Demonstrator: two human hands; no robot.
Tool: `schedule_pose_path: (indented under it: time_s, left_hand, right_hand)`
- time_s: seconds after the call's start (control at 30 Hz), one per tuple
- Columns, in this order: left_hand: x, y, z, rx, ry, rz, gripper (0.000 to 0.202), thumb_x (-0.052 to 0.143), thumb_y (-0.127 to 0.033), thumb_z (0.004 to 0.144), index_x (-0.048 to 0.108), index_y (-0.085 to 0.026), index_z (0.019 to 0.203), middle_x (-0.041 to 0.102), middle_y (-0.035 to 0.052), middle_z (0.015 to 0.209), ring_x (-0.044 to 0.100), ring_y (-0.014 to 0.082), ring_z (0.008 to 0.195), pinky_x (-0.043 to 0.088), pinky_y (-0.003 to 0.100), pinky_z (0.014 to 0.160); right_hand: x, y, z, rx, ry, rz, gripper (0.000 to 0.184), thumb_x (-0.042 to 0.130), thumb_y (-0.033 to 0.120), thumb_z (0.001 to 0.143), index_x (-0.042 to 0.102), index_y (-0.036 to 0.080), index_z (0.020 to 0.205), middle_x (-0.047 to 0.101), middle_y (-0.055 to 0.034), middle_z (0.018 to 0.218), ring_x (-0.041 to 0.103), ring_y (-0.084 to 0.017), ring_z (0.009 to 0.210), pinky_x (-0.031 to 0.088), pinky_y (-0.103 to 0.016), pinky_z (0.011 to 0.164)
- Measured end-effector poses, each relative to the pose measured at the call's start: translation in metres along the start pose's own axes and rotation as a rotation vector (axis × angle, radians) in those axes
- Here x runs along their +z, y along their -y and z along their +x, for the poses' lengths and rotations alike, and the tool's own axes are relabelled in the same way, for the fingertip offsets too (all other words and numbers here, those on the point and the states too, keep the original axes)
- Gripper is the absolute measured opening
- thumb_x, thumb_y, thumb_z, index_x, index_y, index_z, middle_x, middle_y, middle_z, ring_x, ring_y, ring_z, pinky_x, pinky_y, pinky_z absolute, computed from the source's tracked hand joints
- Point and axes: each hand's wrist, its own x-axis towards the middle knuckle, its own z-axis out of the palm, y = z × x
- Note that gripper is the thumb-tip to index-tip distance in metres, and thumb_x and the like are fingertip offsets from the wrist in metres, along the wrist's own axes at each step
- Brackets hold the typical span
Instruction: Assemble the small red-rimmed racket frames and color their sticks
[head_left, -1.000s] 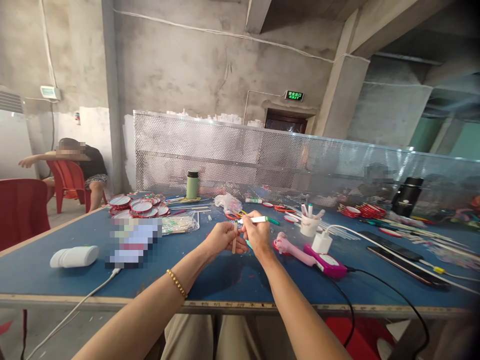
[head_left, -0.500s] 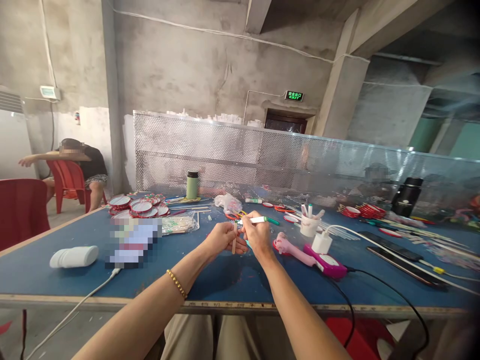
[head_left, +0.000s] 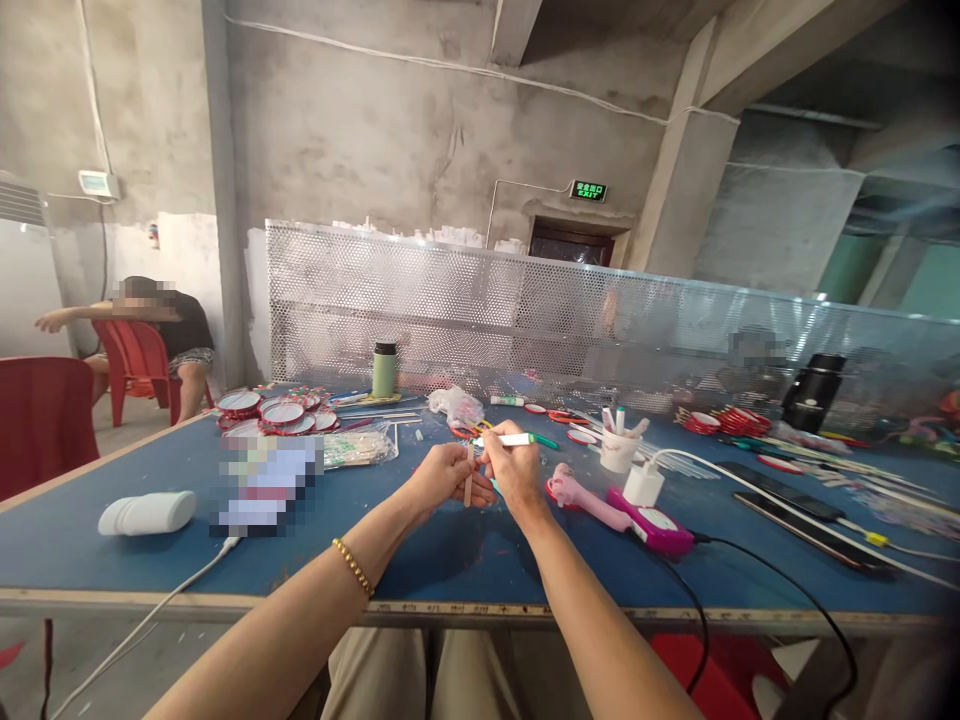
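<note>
Over the middle of the blue table, my left hand (head_left: 444,474) pinches a flat wooden craft stick (head_left: 469,478) and holds it upright. In my right hand (head_left: 513,468) is a white marker pen (head_left: 506,440) with a green end. Its tip points left at the upper part of the stick; whether it touches cannot be made out. Both hands are closed and close together above the tabletop. Just beyond them lies a clear plastic bag (head_left: 456,408) beside orange and yellow loops.
Nearby on the right are a pink hot glue gun (head_left: 592,500), a magenta box (head_left: 660,530) with cords, and a cup of markers (head_left: 616,450). To the left lie a phone (head_left: 266,485), a white bottle (head_left: 148,514) and red-rimmed discs (head_left: 281,412). A perforated metal screen (head_left: 450,300) stands behind.
Almost nothing differs. Both hands keep their hold on the stick and the marker in nearly the same place.
</note>
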Motion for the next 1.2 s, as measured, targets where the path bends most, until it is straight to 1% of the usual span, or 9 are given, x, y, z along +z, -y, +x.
schedule_pose_path:
  time_s: [0.3,0.47,0.83,1.03,1.2]
  left_hand:
    - [-0.0006,0.0014,0.0015,0.012,0.007,0.015,0.029,0.068,-0.040,0.080,0.054,-0.015,0.080,0.071,0.0070,0.067,0.072,0.0214,0.065,0.059,0.036,0.068]
    - [-0.0009,0.0019,0.0013,0.012,0.006,0.018,0.028,0.068,-0.040,0.080,0.054,-0.015,0.080,0.071,0.0062,0.068,0.072,0.0210,0.065,0.059,0.036,0.069]
    - [-0.0015,0.0040,0.0023,0.015,0.002,0.010,0.033,0.070,-0.044,0.078,0.055,-0.015,0.081,0.071,0.0081,0.070,0.073,0.0233,0.067,0.058,0.038,0.070]
    - [-0.0015,0.0042,0.0024,0.011,0.003,0.011,0.034,0.071,-0.044,0.077,0.054,-0.015,0.080,0.070,0.0074,0.067,0.072,0.0230,0.065,0.058,0.037,0.068]
    - [-0.0007,0.0026,0.0011,0.012,0.004,0.009,0.034,0.071,-0.045,0.076,0.054,-0.015,0.080,0.071,0.0072,0.068,0.072,0.0218,0.065,0.058,0.036,0.068]
  right_hand:
    - [0.0013,-0.0007,-0.0001,0.007,0.021,0.010,0.017,0.055,0.033,0.079,0.052,0.021,0.067,0.053,0.0050,0.051,0.045,-0.010,0.037,0.034,-0.021,0.037]
    - [0.0007,-0.0009,-0.0001,-0.018,0.024,-0.013,0.020,0.055,0.034,0.080,0.052,0.021,0.065,0.055,0.0041,0.051,0.047,-0.010,0.039,0.035,-0.021,0.041]
    - [0.0011,-0.0023,0.0004,-0.028,0.027,-0.016,0.019,0.054,0.033,0.079,0.051,0.021,0.065,0.055,0.0040,0.051,0.047,-0.010,0.039,0.035,-0.021,0.040]
    - [0.0010,-0.0017,-0.0002,-0.028,0.027,-0.034,0.019,0.054,0.034,0.080,0.051,0.021,0.066,0.055,0.0040,0.051,0.047,-0.010,0.039,0.035,-0.020,0.040]
    - [0.0011,-0.0017,-0.0001,-0.025,0.023,-0.020,0.019,0.054,0.034,0.080,0.050,0.022,0.065,0.054,0.0042,0.051,0.047,-0.010,0.040,0.036,-0.021,0.042]
